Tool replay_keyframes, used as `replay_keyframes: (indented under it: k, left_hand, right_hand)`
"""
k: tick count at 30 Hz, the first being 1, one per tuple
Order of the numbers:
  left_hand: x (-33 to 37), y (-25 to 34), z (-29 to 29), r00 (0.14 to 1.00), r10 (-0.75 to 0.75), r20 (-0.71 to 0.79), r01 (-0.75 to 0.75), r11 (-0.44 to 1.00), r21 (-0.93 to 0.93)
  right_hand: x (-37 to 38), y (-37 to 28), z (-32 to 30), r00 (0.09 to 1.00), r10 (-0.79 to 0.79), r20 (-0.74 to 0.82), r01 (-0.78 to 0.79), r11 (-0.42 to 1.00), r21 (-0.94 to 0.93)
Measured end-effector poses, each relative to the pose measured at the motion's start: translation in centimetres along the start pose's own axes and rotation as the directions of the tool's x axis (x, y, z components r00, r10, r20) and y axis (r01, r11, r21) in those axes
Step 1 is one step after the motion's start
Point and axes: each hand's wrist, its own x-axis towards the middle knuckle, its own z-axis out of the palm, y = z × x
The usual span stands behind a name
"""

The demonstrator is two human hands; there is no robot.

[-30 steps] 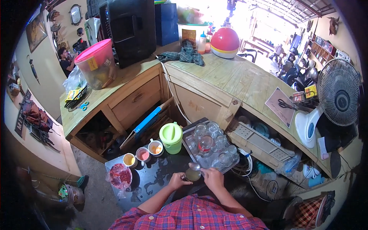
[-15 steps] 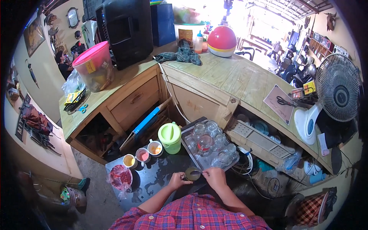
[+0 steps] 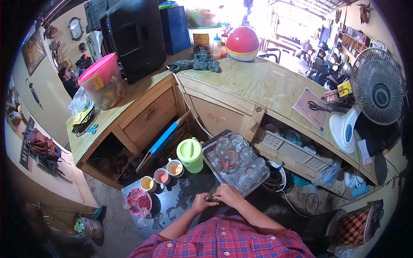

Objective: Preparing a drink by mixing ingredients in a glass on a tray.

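Note:
In front of my chest, my left hand (image 3: 201, 202) is closed on the near left side of a small cup (image 3: 213, 191) with dull greenish contents. My right hand (image 3: 228, 195) is closed above the cup's right side and covers most of it. The spoon in my right fingers is hidden now; it showed half a second ago. Beyond my left hand, three white mugs with coloured contents stand in a slanting row: yellow (image 3: 148, 184), pink (image 3: 161, 176) and orange (image 3: 174, 167). A lime-green lidded pitcher (image 3: 190, 155) stands just past them.
Upturned glass mugs (image 3: 230, 158) crowd a metal tray (image 3: 209, 160) at the right. A bowl of red contents (image 3: 139, 202) with plastic wrap sits on the wet dark table (image 3: 172, 204). A wooden counter (image 3: 258, 81) bends around the far side. A white fan (image 3: 344, 131) stands on its right end.
My right hand has moved left and inward over the cup, hiding most of it and the spoon. My left hand keeps its hold. The whole view has shifted slightly.

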Motion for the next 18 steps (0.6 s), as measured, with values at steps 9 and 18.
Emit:
replay_keyframes:
  k: [9,18]
  left_hand:
    - [0.1,4.0,-0.6,0.999,-0.043,0.016,0.043,0.999,-0.027]
    - [0.2,3.0,-0.4,1.0,-0.026,-0.005,0.026,0.999,0.021]
  right_hand:
    - [-0.6,2.0,1.8,0.982,0.027,-0.186,-0.068,0.974,-0.216]
    - [-0.2,1.6,1.4,0.982,0.016,-0.189,-0.069,0.96,-0.273]
